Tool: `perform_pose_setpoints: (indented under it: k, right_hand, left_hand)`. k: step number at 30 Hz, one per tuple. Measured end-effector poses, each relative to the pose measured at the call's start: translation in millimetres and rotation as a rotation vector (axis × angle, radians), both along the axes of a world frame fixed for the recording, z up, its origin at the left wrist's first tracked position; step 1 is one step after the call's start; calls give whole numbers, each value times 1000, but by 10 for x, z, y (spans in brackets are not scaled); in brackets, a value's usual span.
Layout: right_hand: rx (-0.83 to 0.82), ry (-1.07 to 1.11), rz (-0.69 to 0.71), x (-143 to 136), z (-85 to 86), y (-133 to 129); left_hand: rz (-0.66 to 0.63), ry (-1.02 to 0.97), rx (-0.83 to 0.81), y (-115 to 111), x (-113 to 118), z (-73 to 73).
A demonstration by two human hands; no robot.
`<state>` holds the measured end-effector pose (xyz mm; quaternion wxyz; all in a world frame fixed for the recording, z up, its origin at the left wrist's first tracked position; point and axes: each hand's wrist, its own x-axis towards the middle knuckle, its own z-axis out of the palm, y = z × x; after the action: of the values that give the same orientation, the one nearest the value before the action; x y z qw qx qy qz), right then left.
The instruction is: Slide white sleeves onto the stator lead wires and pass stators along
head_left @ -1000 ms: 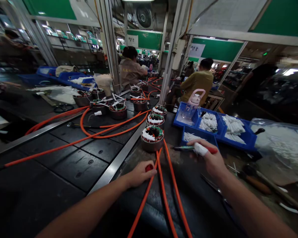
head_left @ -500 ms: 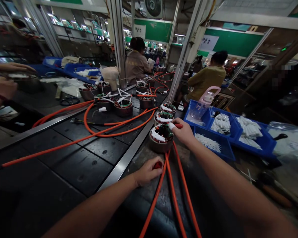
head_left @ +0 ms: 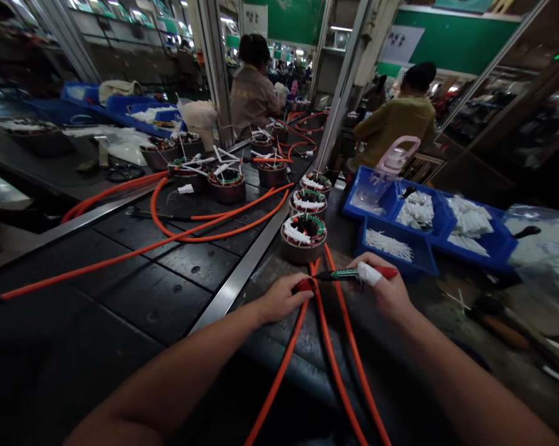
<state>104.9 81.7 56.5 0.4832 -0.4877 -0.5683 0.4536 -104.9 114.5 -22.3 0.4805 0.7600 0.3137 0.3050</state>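
My right hand (head_left: 385, 286) is closed around a red marker (head_left: 344, 274) with a dark front part that points left. White wrapping covers a fingertip of that hand. Between the thumb and fingers of my left hand (head_left: 286, 296) is a red cap (head_left: 304, 285), and the marker's front end is at it, touching or nearly so. Just beyond the hands stands a round wound stator (head_left: 303, 238) with white sleeves and green and red wires on top. Orange cables (head_left: 324, 337) run from below it toward me, beside my left hand.
Two more stators (head_left: 308, 203) stand behind the nearest one. Blue bins (head_left: 428, 257) with white sleeves and a pink-handled bottle (head_left: 385, 167) are at the right. Left of a metal rail (head_left: 233, 285) lie more stators and looped orange cables. Two people sit farther back.
My right hand has moved from the nearest stator down and right, bringing the marker to the cap. My left hand has shifted slightly up and right. The camera view has tilted down.
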Motion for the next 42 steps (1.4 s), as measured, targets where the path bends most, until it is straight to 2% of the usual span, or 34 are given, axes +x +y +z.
perform_pose_setpoints:
  k: [9, 13, 16, 20, 22, 24, 27, 28, 31, 33, 35, 37, 40, 42]
  right_hand:
    - [-26, -115, -22, -2, 85, -94]
    - [-81, -142, 15, -36, -11, -159]
    - [-208, -22, 49, -183, -181, -219]
    - [-272, 188, -94, -437, -391, -350]
    - [-267, 250, -139, -508, -454, -432]
    - [-281, 261, -134, -479, -489, -524]
    - [-231, 36, -120, -146, -485, -691]
    - [-168, -118, -155, 47, -472, -754]
    - [82, -764, -403, 753, -445, -924]
    - [33, -1123, -508, 1176, -488, -988]
    - [-41, -1276, -467, 1443, -610, -1001]
    - [-17, -1291, -382, 1534, -796, -975]
    - [189, -1337, -290, 1460, -1083, -907]
    - [307, -1425, -250, 1383, -1212, -871]
  left_hand:
    - [-12, 88, 131, -19, 8, -21]
    - [-64, 119, 206, -49, 4, -4]
    - [-70, 180, 418, -101, 3, -31]
    - [90, 216, 830, -161, 15, -96]
    - [104, 225, 909, -175, 24, -108]
    - [58, 252, 906, -178, 29, -100]
    - [-29, 263, 815, -174, 27, -71]
    - [-33, 254, 770, -172, 25, -62]
    - [24, 222, 627, -161, 24, -48]
    - [44, 214, 557, -153, 29, -42]
    - [31, 208, 518, -144, 36, -35]
    - [29, 190, 495, -139, 39, -26]
    - [67, 162, 465, -135, 36, -15]
    - [94, 166, 439, -132, 35, -12]
